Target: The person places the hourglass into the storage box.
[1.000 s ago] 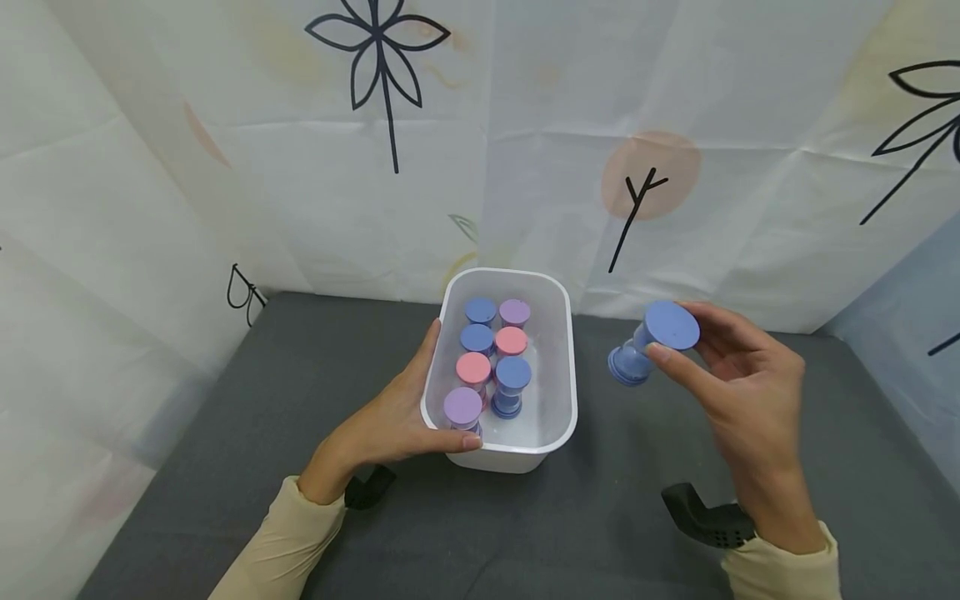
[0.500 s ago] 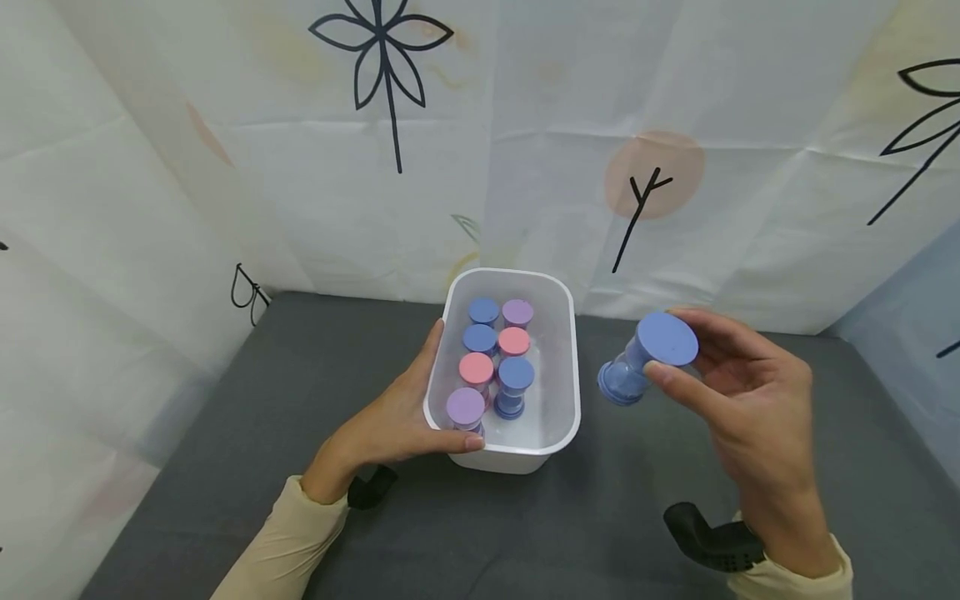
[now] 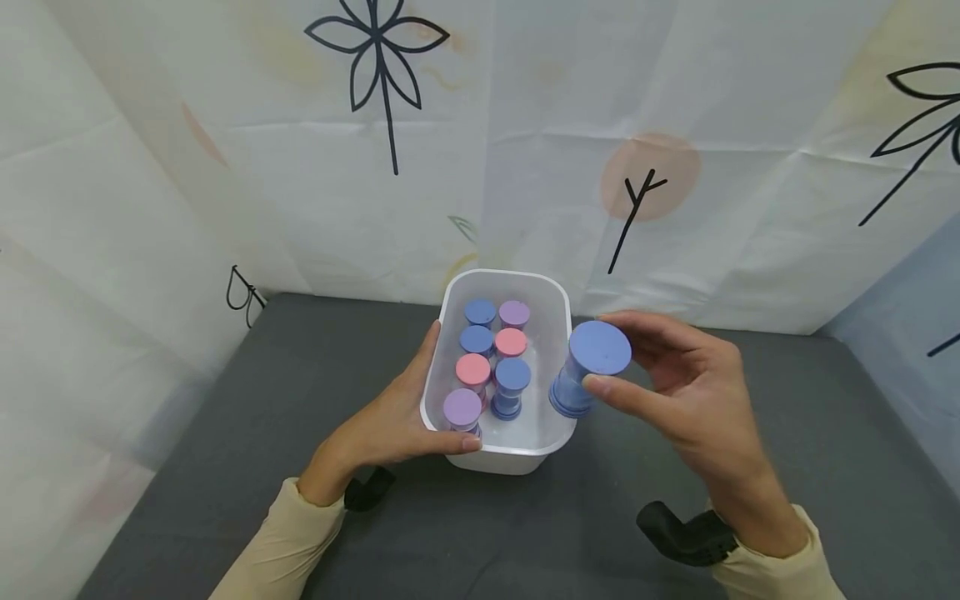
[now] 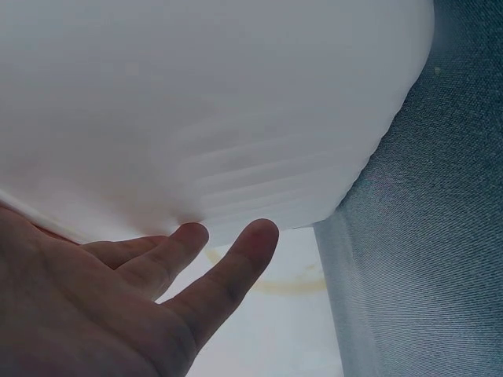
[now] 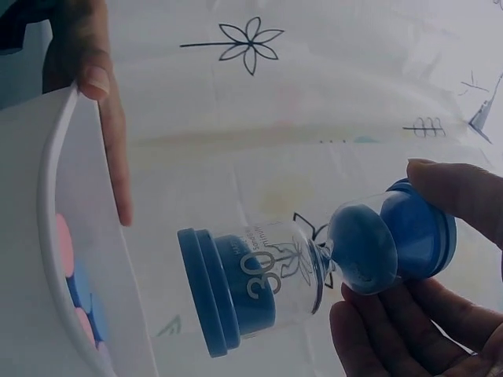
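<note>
My right hand (image 3: 686, 400) pinches a blue sand timer (image 3: 588, 367) between thumb and fingers by its upper cap. The timer tilts beside the right rim of a white plastic bin (image 3: 555, 437). In the right wrist view, the clear body of the blue sand timer (image 5: 287, 275) bears a printed "30" and blue sand shows inside. My left hand (image 3: 397, 417) lies on the bin's near left corner, thumb along the front rim, fingers extended against the outer wall, as the left hand (image 4: 157, 290) also shows from below. Inside stand several timers, among them a purple one (image 3: 462, 407) and a pink one (image 3: 473, 368).
The bin stands on a dark grey cloth-covered table (image 3: 337, 333). Behind it hangs a white patterned curtain (image 3: 540, 183), close to the bin's far end. The right part inside the bin has bare floor (image 3: 538, 417).
My right hand carries the blue sand timer leftward to the bin's right rim, and the timer stands more upright. The left hand and the bin stay in place.
</note>
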A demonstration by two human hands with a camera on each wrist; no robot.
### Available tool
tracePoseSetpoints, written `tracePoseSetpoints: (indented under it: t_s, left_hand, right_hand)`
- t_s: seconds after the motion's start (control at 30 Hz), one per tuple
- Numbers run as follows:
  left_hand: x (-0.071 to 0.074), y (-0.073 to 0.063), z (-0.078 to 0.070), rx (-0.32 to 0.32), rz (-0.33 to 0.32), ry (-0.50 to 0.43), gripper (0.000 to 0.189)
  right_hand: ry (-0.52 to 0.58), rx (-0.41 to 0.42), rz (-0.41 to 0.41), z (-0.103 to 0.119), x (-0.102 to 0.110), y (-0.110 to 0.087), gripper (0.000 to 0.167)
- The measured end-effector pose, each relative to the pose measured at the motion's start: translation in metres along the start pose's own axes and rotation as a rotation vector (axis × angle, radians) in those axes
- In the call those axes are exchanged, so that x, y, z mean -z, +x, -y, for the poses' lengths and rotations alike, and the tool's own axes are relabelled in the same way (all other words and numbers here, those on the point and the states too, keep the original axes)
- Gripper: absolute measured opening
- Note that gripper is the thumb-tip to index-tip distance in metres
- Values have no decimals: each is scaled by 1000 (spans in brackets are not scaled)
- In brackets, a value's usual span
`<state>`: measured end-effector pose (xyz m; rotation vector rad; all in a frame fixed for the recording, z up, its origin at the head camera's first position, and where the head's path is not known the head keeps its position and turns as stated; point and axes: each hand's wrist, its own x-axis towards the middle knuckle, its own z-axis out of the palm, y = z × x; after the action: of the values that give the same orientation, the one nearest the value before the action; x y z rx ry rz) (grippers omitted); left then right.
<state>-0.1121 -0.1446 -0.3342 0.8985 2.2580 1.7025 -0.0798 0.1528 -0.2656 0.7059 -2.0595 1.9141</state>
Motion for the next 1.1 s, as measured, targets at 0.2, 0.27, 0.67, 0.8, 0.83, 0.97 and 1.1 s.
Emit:
tracePoseSetpoints:
  t_s: [0.2, 0.27, 0.67, 0.8, 0.83, 0.97, 1.1]
  left_hand:
    - [0, 0, 1, 6, -1, -5, 129]
    - [0, 0, 1, 1, 0, -9, 129]
    - [0, 3, 22, -47, 14, -30, 131]
    - [-1, 4, 34, -43, 16, -40, 133]
    - [-1, 4, 35, -42, 14, -43, 133]
    - [-1, 4, 36, -41, 14, -59, 133]
    - [0, 4, 30, -47, 17, -51, 133]
  right_hand:
    - [-24, -77, 126, -13, -11, 12, 49]
    - [-29, -91, 159, -18, -14, 16, 48]
    - [-121, -167, 289, -44, -29, 22, 42]
    - [-167, -178, 328, -48, -33, 22, 43]
    - [-175, -180, 339, -49, -34, 22, 44]
    - [-220, -197, 379, -52, -36, 21, 46]
    - [-298, -199, 427, -54, -36, 22, 46]
